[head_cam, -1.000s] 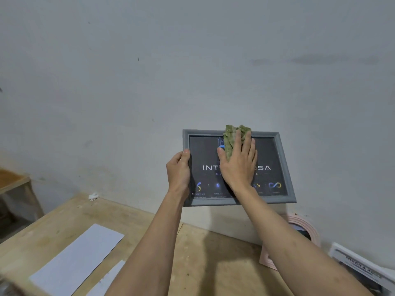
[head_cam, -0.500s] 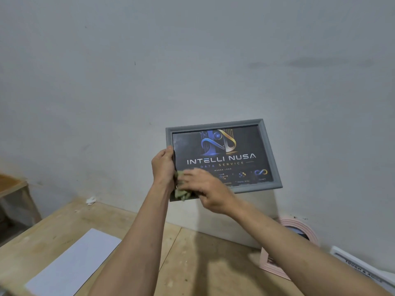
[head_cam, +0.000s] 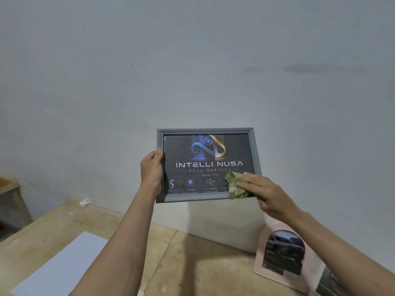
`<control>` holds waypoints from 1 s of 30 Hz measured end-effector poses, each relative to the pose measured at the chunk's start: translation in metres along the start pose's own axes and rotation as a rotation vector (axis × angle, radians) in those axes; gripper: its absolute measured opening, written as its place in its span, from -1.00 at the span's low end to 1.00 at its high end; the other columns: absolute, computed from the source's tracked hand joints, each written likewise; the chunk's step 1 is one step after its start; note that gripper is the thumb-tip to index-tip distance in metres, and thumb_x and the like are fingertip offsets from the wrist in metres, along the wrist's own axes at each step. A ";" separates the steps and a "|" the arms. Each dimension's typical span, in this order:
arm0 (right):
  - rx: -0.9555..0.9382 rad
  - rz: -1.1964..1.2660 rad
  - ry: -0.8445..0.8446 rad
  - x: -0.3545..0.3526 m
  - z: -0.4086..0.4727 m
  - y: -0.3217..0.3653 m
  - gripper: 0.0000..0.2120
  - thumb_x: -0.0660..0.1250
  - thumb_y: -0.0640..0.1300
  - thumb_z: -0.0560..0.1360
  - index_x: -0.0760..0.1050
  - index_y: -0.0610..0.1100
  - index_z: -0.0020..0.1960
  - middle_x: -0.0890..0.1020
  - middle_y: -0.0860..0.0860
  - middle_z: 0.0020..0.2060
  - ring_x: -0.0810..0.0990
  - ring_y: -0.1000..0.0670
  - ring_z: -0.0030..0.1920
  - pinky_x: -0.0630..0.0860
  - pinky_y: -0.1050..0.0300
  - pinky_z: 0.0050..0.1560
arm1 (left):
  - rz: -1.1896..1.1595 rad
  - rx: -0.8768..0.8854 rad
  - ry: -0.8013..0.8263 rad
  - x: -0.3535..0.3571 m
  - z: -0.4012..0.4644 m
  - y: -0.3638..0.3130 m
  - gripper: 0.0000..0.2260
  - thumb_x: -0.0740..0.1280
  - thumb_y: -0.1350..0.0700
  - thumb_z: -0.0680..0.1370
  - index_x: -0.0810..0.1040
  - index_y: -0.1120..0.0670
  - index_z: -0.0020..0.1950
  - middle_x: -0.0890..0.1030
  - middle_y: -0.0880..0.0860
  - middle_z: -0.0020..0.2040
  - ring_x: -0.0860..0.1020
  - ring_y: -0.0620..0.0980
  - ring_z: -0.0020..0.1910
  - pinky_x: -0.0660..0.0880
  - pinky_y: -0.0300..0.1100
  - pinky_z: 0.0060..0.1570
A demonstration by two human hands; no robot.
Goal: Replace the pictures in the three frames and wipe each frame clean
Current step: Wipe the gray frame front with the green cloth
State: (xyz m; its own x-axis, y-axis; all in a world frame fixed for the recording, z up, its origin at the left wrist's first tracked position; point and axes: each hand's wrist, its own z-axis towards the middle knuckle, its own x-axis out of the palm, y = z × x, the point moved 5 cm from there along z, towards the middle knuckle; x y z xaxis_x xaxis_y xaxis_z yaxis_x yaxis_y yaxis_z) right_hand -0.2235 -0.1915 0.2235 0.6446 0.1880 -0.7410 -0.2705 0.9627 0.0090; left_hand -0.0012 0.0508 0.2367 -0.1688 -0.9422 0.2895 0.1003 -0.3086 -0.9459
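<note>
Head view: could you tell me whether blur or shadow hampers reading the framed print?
Head view: the grey frame and its large lettering read sharp; the small bottom captions are too blurred to read; the right hand and green cloth cover the lower right corner; no glare shows.

Both hands [head_cam: 152,170] [head_cam: 266,194] raised, arms outstretched

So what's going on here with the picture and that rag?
A person is cleaning a framed picture. The left hand grips the grey frame by its left edge and holds it up in front of the wall, above a wooden table. The right hand presses a green cloth against the glass at the frame's lower right corner. A pink arched frame with a photo in it leans against the wall on the table, and a white sheet lies to the left.
</note>
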 end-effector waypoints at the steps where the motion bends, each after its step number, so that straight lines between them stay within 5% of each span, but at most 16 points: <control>1: 0.042 0.001 -0.070 -0.012 0.012 -0.001 -0.44 0.12 -0.45 0.42 0.46 -0.14 0.35 0.49 0.00 0.33 0.42 -0.05 0.37 0.31 0.11 0.40 | 0.008 -0.001 0.007 0.002 0.001 -0.001 -0.70 0.31 -0.08 0.57 0.62 0.03 -0.29 0.60 0.07 -0.30 0.50 0.11 -0.26 0.47 0.16 -0.15; 5: 0.143 -0.081 -0.295 -0.063 0.085 -0.015 -0.43 0.13 -0.49 0.41 0.43 -0.18 0.38 0.44 -0.02 0.37 0.37 -0.05 0.41 0.25 0.11 0.43 | 0.019 0.033 0.111 0.021 -0.004 -0.009 -0.71 0.30 -0.11 0.57 0.64 0.02 -0.23 0.61 0.05 -0.30 0.52 0.11 -0.28 0.50 0.13 -0.17; 11: -0.059 -0.089 0.023 -0.018 0.076 -0.013 -0.42 0.13 -0.54 0.37 0.50 -0.20 0.32 0.44 -0.10 0.38 0.33 -0.13 0.44 0.15 -0.08 0.49 | -0.109 0.092 0.038 0.016 -0.009 -0.023 -0.75 0.30 0.01 0.62 0.66 0.09 -0.14 0.66 0.06 -0.21 0.58 0.06 -0.23 0.56 0.03 -0.08; 15: -0.131 0.008 0.124 0.017 0.018 0.016 -0.47 0.23 -0.52 0.44 0.49 -0.15 0.34 0.47 -0.06 0.37 0.38 -0.05 0.41 0.30 -0.12 0.40 | -0.084 0.137 0.014 0.004 -0.003 -0.029 -0.76 0.30 0.03 0.62 0.65 0.09 -0.16 0.65 0.05 -0.22 0.57 0.03 -0.22 0.54 0.00 -0.07; 20: -0.085 0.043 -0.029 -0.024 0.067 0.027 -0.46 0.00 -0.41 0.44 0.48 -0.21 0.33 0.47 -0.09 0.36 0.39 -0.06 0.41 0.26 -0.04 0.44 | -0.059 0.133 0.071 0.003 -0.004 -0.024 -0.75 0.30 0.03 0.62 0.65 0.06 -0.20 0.66 0.08 -0.21 0.56 0.05 -0.20 0.52 0.05 -0.05; 23: 0.077 -0.051 -0.205 -0.060 0.120 0.009 -0.45 0.07 -0.45 0.43 0.46 -0.19 0.36 0.44 -0.07 0.38 0.35 -0.10 0.43 0.17 -0.04 0.49 | -0.067 0.122 0.168 0.018 -0.015 -0.023 -0.76 0.30 0.04 0.63 0.68 0.09 -0.14 0.70 0.14 -0.12 0.62 0.08 -0.13 0.56 0.04 0.01; 30: -0.185 0.078 0.027 0.015 0.084 0.066 -0.58 0.07 -0.43 0.48 0.58 -0.27 0.20 0.51 -0.17 0.31 0.40 -0.14 0.39 0.22 -0.02 0.45 | -0.115 0.127 0.109 0.019 -0.026 -0.021 -0.77 0.31 0.09 0.63 0.67 0.15 -0.13 0.69 0.14 -0.17 0.60 0.06 -0.18 0.55 -0.02 -0.07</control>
State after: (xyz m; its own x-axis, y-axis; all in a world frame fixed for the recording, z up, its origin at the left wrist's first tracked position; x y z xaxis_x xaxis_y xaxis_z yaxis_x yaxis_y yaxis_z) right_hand -0.1711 -0.1085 0.2694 0.5978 0.2530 -0.7607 -0.4473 0.8927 -0.0546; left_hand -0.0323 0.0430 0.2579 -0.2910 -0.8823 0.3700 0.1959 -0.4335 -0.8796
